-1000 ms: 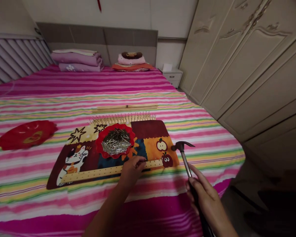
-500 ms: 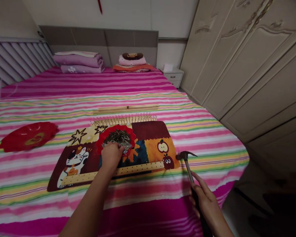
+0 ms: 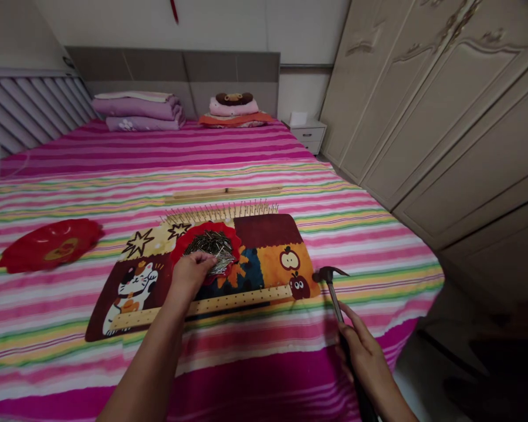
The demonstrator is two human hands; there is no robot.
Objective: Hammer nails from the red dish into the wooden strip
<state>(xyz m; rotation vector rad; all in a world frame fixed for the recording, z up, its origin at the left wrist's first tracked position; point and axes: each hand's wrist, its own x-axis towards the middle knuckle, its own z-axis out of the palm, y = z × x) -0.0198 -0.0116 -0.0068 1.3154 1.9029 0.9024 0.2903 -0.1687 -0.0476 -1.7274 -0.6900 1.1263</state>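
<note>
My left hand (image 3: 192,272) is at the red scalloped dish (image 3: 232,232), its thumb and fingers pinched together over the heap of nails (image 3: 213,245). What lies between the fingertips is too small to make out. Wrapped round the dark handle of a claw hammer (image 3: 332,287), my right hand (image 3: 363,349) holds it head up, beyond the right end of the mat. A wooden strip (image 3: 233,301) dotted with small dark marks crosses the near part of the patterned mat (image 3: 268,231), partly behind my left forearm. Some nails stand up near its right end.
Behind the dish, another wooden strip (image 3: 255,209) bristles with upright nails. Plain wooden strips (image 3: 193,195) lie farther back on the striped bed (image 3: 356,228). A red plate (image 3: 50,246) sits at the left. Folded bedding (image 3: 138,111) is by the headboard; a wardrobe (image 3: 431,111) stands right.
My left hand has shifted slightly left and up within the dish, and its fingertips show more clearly over the nails. The right hand and hammer are almost unchanged.
</note>
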